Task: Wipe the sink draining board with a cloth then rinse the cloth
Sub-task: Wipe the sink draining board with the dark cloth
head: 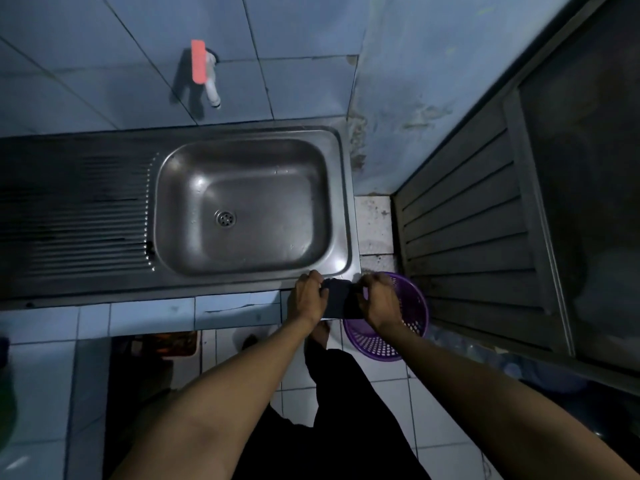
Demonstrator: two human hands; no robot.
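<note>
Flanking cloth: sink, perhaps basket.

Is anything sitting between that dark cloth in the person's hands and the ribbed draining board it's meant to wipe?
Nothing visible. Both hands hold the dark cloth at the steel sink's front right corner; the ribbed draining board lies left, past the bare basin.

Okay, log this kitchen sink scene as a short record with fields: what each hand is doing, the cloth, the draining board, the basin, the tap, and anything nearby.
left hand: grips the cloth's left edge
right hand: grips its right edge
cloth: dark, held between the hands at the sink's front right corner
draining board: ribbed, left of basin, untouched
basin: holds nothing, drain visible
tap: wall-mounted, red handle, no water seen
basket: purple, on floor below the hands
</note>
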